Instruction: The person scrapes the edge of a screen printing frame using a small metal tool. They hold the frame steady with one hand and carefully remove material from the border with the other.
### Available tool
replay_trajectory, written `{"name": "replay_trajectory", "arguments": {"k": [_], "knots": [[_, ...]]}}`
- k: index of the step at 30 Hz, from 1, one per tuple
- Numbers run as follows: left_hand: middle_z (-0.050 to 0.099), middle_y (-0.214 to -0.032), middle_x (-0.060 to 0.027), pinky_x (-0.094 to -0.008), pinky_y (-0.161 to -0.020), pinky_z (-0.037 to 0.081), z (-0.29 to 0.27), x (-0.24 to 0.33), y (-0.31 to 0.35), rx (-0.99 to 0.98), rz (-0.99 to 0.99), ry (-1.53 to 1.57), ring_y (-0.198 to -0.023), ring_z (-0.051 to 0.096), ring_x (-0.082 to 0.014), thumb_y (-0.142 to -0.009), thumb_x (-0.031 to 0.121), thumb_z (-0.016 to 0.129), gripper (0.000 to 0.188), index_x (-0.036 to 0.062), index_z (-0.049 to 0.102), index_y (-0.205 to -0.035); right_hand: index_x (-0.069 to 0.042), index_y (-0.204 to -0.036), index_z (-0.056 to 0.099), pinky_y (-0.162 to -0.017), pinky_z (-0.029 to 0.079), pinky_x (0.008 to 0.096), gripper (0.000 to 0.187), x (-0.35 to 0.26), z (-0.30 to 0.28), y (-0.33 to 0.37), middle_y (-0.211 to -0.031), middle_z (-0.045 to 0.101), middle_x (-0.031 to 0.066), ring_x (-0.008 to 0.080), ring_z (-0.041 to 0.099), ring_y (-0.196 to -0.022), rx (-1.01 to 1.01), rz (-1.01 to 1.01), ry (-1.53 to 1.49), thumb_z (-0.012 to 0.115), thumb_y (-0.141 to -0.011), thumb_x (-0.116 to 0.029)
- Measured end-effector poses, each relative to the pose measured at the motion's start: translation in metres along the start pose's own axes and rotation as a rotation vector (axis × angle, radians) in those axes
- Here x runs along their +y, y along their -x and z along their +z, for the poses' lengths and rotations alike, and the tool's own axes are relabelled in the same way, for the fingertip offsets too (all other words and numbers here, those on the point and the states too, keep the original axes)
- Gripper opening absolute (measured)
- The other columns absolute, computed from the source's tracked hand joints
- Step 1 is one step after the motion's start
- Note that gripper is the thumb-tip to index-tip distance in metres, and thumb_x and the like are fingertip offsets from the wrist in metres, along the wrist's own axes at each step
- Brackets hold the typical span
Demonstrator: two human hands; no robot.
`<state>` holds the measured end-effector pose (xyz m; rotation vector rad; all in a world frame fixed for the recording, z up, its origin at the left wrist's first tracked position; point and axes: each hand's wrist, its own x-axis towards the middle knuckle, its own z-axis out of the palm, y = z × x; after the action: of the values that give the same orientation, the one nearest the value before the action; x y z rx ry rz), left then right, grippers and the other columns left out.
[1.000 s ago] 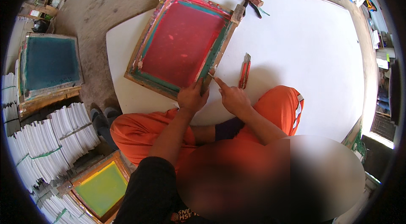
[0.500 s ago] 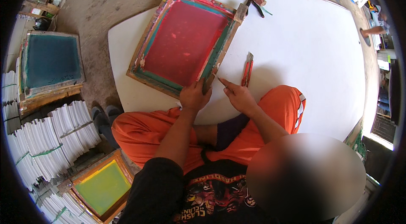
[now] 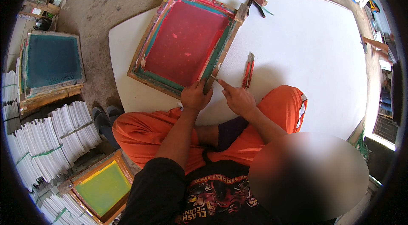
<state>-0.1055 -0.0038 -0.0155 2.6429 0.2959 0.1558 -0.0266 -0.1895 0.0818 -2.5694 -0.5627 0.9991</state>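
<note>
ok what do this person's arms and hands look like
The left hand and right hand are bare, with no gloves, watch or bracelet visible. A loose black sleeve on the left stops above the bare left forearm. The right forearm is bare too; a blurred patch hides any sleeve there.

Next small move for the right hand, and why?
Perhaps a light stroke of the thin tool along the wooden rail of the red screen: the tool is in the right hand, tip at or near that rail, and the left hand on the screen could steady it.
</note>
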Motion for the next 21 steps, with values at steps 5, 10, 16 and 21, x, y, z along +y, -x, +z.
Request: {"name": "replay_trajectory", "arguments": {"k": [5, 10, 16, 21], "knots": [[0.077, -0.094, -0.0104, -0.0449, -0.075, 0.06, 0.0, 0.0, 0.0, -0.006, -0.002, -0.012, -0.076, 0.075, -0.0326, -0.086, 0.043, 0.078, 0.049, 0.0113, 0.075, -0.123, -0.035, -0.162, 0.041, -0.084, 0.058, 0.0612, 0.053, -0.004, -0.001, 0.001, -0.099, 0.075, 0.0263, 0.0464, 0.074, -0.092, -0.016, 0.01, 0.047, 0.049, -0.11, -0.031], [0.077, -0.096, -0.0116, -0.0474, -0.075, 0.06, -0.002, 0.002, -0.002, -0.054, -0.02, -0.008, -0.077, 0.075, -0.0344, -0.088, 0.044, 0.076, 0.048, 0.0117, 0.074, -0.124, -0.028, -0.164, 0.038, -0.082, 0.06, 0.0592, 0.057, -0.024, -0.015, 0.004, -0.099, 0.075, 0.0255, 0.0442, 0.076, -0.092, -0.036, 0.043, 0.177, 0.048, -0.109, -0.025], [0.076, -0.098, -0.0137, -0.0536, -0.075, 0.06, 0.001, -0.002, -0.003, -0.07, -0.021, 0.028, -0.078, 0.075, -0.039, -0.092, 0.046, 0.073, 0.046, 0.0141, 0.072, -0.125, -0.025, -0.165, 0.036, -0.076, 0.061, 0.0585, 0.06, -0.019, -0.02, -0.004, -0.09, 0.075, 0.0238, 0.0426, 0.076, -0.084, -0.079, -0.046, 0.336, 0.049, -0.106, -0.02], [0.077, -0.095, -0.0095, -0.0479, -0.074, 0.059, -0.003, 0.003, -0.001, -0.053, -0.024, 0.045, -0.075, 0.074, -0.0336, -0.088, 0.042, 0.075, 0.047, 0.0113, 0.075, -0.123, -0.023, -0.165, 0.035, -0.073, 0.061, 0.0579, 0.066, -0.015, -0.004, 0.001, -0.086, 0.074, 0.0237, 0.0425, 0.075, -0.079, -0.025, -0.041, 0.276, 0.051, -0.102, -0.014]]}}
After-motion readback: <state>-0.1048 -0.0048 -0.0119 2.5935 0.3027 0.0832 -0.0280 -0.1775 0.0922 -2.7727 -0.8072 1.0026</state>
